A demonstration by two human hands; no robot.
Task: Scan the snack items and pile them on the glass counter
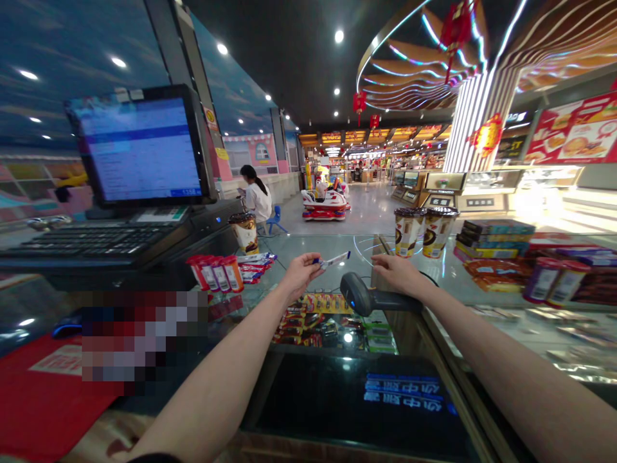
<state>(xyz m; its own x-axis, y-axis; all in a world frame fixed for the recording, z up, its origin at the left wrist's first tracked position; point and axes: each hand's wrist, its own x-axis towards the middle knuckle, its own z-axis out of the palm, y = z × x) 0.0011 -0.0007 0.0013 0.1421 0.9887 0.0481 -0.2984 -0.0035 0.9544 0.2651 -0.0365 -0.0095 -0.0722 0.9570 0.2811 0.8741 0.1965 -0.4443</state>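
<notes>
Checkout bench seen from the wearer's head. The left hand (301,273), at centre frame, has its fingers (311,260) pinched closed on a small white-and-blue flat packet (333,260). The packet is held roughly level above the glass-topped bench (313,244) and points toward the right of the frame.

The right hand (400,273) lies palm down just right of centre. Directly below it is the dark grey handheld barcode scanner (359,297), whose head faces the lower left and sits below the packet. The handle runs under the wrist. It cannot be told whether these fingers grip the handle or merely rest over it.

- **Upper left:** a black flat monitor with a lit blue screen (139,148) stands above a black keyboard (91,241).
- **Left of the left hand:** a row of small red-capped tubs (214,273) and a brown printed paper cup with a dark lid (245,233).
- **Right of centre:** two matching tall paper cups (424,231) stand side by side, near a stack of flat boxes (491,235).
- **Lower left:** a red mat (43,392).
- **Lower centre:** a dark display panel with blue characters (405,392).
- **Background:** a seated person in white (258,196) and a red-and-white ride-on car (325,204).
</notes>
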